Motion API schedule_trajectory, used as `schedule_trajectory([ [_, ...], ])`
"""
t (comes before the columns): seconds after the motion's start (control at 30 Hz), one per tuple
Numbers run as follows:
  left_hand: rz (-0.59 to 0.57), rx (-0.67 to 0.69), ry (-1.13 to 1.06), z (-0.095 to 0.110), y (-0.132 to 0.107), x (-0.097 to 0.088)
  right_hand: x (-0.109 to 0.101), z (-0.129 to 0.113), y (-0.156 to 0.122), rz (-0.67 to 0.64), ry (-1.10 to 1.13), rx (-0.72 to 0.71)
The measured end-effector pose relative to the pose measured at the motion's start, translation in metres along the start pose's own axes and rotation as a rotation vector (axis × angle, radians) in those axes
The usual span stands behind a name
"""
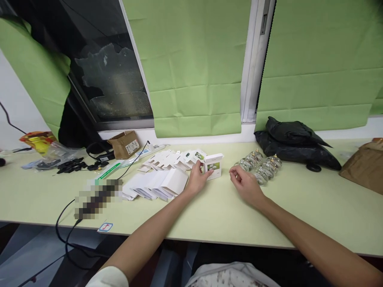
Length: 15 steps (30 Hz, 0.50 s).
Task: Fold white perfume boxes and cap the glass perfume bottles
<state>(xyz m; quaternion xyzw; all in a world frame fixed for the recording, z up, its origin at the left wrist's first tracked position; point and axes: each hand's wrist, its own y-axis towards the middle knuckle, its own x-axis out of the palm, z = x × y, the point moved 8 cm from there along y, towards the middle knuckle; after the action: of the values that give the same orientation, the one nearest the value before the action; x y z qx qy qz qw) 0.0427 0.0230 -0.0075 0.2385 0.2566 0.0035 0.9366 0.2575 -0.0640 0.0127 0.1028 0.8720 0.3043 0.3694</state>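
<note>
My left hand (pixel 196 179) grips a small white box (pixel 213 166) with a green picture on its front; its top flap stands open and it rests on the pale green table (pixel 209 211). My right hand (pixel 244 184) lies just right of the box with its fingers curled loosely and nothing in them. A cluster of small clear glass jars (pixel 259 166) with gold lids sits right beside my right hand. Left of the box lie rows of flat folded white cartons (pixel 163 173), some overlapping.
Black plastic bags (pixel 291 143) lie behind the jars by the window sill. A brown paper bag (pixel 363 166) sits far right. A small cardboard box (pixel 125 144), black cables (pixel 98 153), plastic bags (pixel 44 151) and a blurred patch (pixel 97 197) occupy the left.
</note>
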Motion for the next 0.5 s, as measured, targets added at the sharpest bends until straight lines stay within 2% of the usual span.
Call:
schedule_trajectory([
  [0.13,-0.068,-0.034,-0.085,-0.001,0.0,0.006,-0.001,0.005,0.001,0.0,0.006,0.041],
  [0.3,-0.064,-0.036,-0.104,0.003,-0.001,0.006,0.001,0.008,0.001,-0.012,0.021,0.062],
  [0.5,-0.075,0.0,-0.119,0.006,0.0,0.007,0.017,0.007,-0.001,-0.172,0.032,0.07],
])
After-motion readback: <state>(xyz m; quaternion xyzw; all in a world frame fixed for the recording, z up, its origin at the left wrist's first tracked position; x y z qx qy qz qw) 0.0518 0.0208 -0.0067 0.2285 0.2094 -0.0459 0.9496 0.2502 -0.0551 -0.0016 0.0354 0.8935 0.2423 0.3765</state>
